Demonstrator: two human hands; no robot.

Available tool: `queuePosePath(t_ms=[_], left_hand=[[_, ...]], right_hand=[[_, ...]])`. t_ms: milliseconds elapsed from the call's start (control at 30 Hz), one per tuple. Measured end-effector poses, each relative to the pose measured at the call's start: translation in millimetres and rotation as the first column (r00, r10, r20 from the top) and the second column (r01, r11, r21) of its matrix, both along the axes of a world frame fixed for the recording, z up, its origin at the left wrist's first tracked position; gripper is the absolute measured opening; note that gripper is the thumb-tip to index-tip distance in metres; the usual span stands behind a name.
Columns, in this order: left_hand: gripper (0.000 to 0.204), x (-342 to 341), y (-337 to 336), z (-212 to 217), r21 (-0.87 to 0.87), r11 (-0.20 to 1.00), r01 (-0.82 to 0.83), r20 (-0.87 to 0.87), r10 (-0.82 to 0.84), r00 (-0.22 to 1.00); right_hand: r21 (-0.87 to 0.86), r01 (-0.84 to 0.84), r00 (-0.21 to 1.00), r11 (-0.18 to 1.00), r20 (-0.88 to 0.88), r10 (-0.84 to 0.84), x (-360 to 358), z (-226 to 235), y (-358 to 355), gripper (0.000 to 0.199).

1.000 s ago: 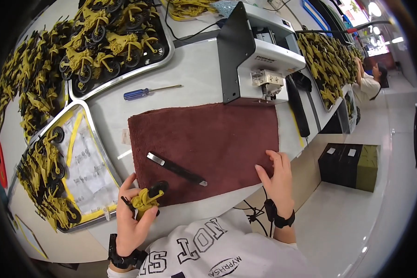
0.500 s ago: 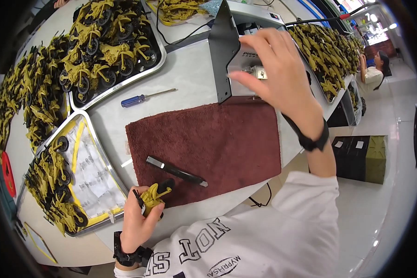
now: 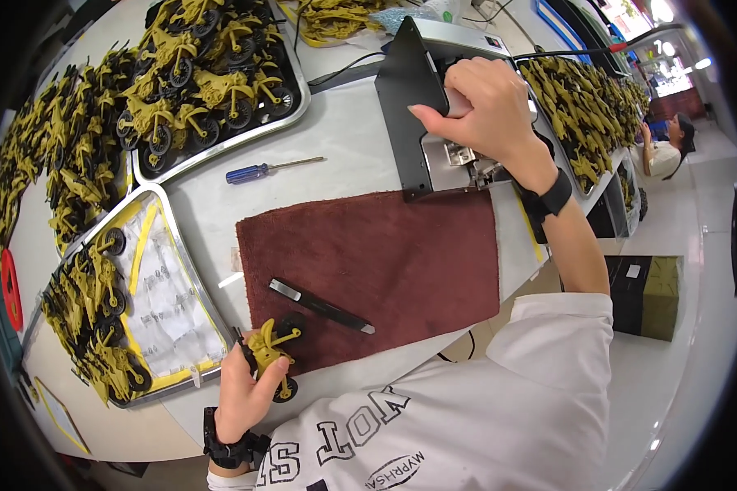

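At the lower left, my left hand [image 3: 243, 385] is closed around a yellow toy motorcycle [image 3: 268, 348] with black wheels, held by the front edge of a dark red cloth [image 3: 368, 270]. My right hand [image 3: 491, 106] is over a grey and black metal machine [image 3: 407, 123] at the upper right of the cloth. Its thumb points left, apart from the bent fingers, and I see nothing held; the fingertips are partly hidden. On the cloth lies a black utility knife [image 3: 323, 306]. Beyond the cloth's far left corner, a blue-handled screwdriver [image 3: 250, 173] rests on the table.
A tray [image 3: 299, 114] piled with yellow motorcycles stands at the far left. Nearer is another metal-rimmed tray [image 3: 190, 295] with several more and a white sheet. Yellow parts [image 3: 577, 114] fill a tray right of the machine. A person [image 3: 663, 154] is at the far right.
My right hand has gone from spread fingers to bent ones over the machine. The toy motorcycle has turned slightly in my left hand, showing its lower wheel. The whole view has shifted a little.
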State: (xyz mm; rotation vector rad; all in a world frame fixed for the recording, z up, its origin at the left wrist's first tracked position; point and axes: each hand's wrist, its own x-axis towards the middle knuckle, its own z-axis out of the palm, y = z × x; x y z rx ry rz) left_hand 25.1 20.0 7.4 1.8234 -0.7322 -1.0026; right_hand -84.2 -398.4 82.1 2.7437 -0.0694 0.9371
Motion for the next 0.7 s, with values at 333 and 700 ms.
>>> queuePosePath(t_ms=[333, 700], left_hand=[[0.032, 0, 7, -3, 0.008, 0.991, 0.136, 0.110, -0.137, 0.984], [0.035, 13, 14, 32, -0.314, 0.949, 0.003, 0.320, 0.103, 0.942]], right_hand=[[0.029, 0.080, 0.996, 0.996, 0.045, -0.081, 2, -1, 7, 0.048], [0.562, 0.050, 0.959, 0.826, -0.259, 0.118, -57, 12, 169, 0.041]])
